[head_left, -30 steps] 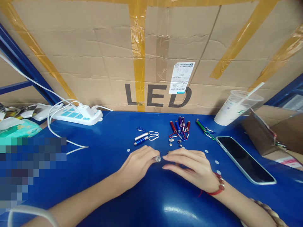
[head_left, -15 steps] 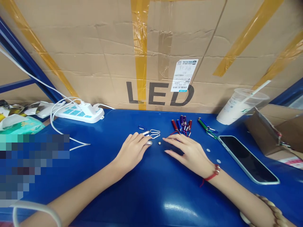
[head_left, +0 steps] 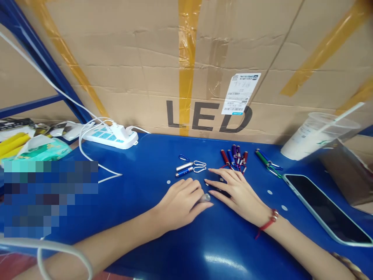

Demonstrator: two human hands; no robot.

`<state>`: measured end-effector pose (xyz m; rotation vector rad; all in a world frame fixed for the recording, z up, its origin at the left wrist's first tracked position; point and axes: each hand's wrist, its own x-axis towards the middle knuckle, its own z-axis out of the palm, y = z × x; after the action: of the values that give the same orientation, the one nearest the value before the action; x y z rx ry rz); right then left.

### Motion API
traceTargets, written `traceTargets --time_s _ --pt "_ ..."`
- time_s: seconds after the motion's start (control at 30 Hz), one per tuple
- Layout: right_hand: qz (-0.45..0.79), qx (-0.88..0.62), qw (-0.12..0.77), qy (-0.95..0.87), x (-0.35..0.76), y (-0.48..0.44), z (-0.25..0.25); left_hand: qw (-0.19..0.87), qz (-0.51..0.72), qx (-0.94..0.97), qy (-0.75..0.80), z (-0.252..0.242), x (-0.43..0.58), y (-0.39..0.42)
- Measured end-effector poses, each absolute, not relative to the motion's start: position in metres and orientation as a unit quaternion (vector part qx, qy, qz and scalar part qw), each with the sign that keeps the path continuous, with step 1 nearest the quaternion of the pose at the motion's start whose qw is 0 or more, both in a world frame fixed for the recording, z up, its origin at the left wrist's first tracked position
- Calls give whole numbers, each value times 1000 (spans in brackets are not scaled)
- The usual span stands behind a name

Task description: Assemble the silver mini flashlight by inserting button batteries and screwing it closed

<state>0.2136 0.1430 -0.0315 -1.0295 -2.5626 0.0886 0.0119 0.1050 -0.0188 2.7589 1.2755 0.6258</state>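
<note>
My left hand [head_left: 182, 200] is closed around a small silver flashlight tube [head_left: 205, 197], whose round end pokes out between thumb and forefinger. My right hand [head_left: 237, 192] hovers low over the table just to the right, fingers spread. Beneath those fingers are small shiny round bits [head_left: 221, 180], partly hidden and too small to name surely. Beyond my left hand lie a silver keychain flashlight [head_left: 183, 167] and a blue keychain flashlight [head_left: 183, 172], with silver carabiner clips [head_left: 199, 163] at their right ends. A loose blue carabiner [head_left: 183, 158] lies behind them.
Behind my right hand are several red, blue and purple flashlights [head_left: 234, 154]. Green and blue ones [head_left: 262, 157] lie farther right, near a phone [head_left: 326, 210] and a plastic cup [head_left: 309, 136]. A power strip [head_left: 128, 142] stands back left, before a large cardboard box [head_left: 140, 77].
My left hand has drawn nearer to me with the silver tube, away from the other flashlights, which now show fully. My right hand stays spread over the table. The view has shifted left.
</note>
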Motion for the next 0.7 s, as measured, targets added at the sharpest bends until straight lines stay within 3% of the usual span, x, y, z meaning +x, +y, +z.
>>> traceTargets --time_s 0.23,0.7 --pt "72 -353 246 -900 211 146 -38 13 177 893 414 -20 10 105" --pt "96 -327 249 -907 210 143 -37 59 131 865 481 -17 6 107"
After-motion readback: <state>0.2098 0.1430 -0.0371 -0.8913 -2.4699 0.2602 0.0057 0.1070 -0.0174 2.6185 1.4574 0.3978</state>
